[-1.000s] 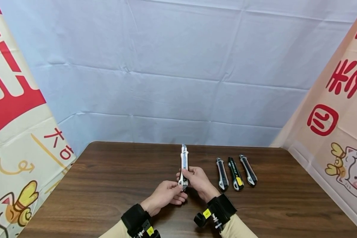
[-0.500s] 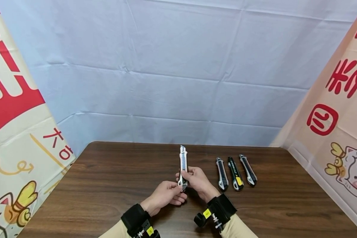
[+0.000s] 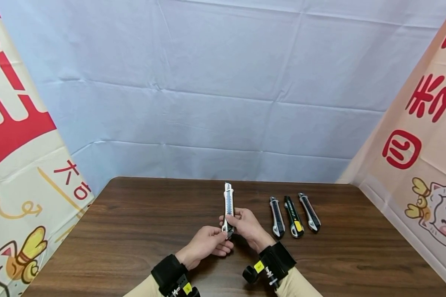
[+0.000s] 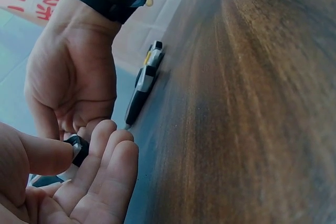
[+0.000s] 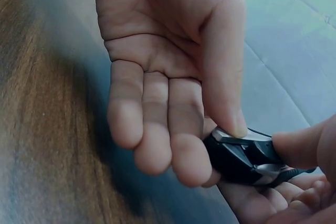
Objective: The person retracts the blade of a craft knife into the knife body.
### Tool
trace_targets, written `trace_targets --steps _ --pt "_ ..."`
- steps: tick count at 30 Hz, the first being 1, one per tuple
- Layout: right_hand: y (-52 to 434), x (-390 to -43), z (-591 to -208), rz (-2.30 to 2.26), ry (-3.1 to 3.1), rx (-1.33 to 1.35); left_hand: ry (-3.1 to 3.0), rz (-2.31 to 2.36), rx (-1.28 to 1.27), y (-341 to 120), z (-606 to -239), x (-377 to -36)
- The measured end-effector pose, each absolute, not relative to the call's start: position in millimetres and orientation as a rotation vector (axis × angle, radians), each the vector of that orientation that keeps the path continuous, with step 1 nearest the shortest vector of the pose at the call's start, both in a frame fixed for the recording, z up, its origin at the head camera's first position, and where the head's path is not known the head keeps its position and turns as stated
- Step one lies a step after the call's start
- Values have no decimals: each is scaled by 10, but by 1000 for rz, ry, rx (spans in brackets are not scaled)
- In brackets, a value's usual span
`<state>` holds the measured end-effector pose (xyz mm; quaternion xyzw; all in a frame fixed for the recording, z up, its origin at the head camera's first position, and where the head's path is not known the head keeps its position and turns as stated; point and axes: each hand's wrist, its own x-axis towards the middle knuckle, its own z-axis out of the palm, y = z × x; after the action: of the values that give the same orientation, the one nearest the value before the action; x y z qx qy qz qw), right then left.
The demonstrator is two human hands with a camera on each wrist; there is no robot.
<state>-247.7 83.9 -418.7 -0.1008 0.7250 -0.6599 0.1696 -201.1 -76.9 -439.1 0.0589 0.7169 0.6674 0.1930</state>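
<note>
Nearest me, my left hand (image 3: 208,243) pinches the butt end of the silver utility knife (image 3: 228,208), thumb against fingertips (image 4: 110,145) on its black end cap; the remaining fingers lie loosely curled. Just beyond, my right hand (image 3: 247,225) grips the lower body of the knife, thumb (image 5: 223,77) pressed on the top of the handle, fingers wrapped beneath. The knife is held above the wooden table (image 3: 134,231), pointing away from me, a short length of blade showing at its far tip. Judged step: working at the tail end of the handle, probably the end cap, though the wrist views are too blurred to tell whether the cap has come loose. Next move, as I judge it, calls for a steady right-hand hold while the left pulls or twists the cap, keeping clear of the exposed tip. Further right, well apart from both hands, three black utility knives (image 3: 292,211) lie side by side on the table. Beyond, a pale blue backdrop (image 3: 223,82).
</note>
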Motion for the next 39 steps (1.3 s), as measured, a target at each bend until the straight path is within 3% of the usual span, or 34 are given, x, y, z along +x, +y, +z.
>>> trace_targets --steps 39 --pt "836 -2411 -4211 -1889 2045 -287 1979 1859 141 -808 -4361 -1970"
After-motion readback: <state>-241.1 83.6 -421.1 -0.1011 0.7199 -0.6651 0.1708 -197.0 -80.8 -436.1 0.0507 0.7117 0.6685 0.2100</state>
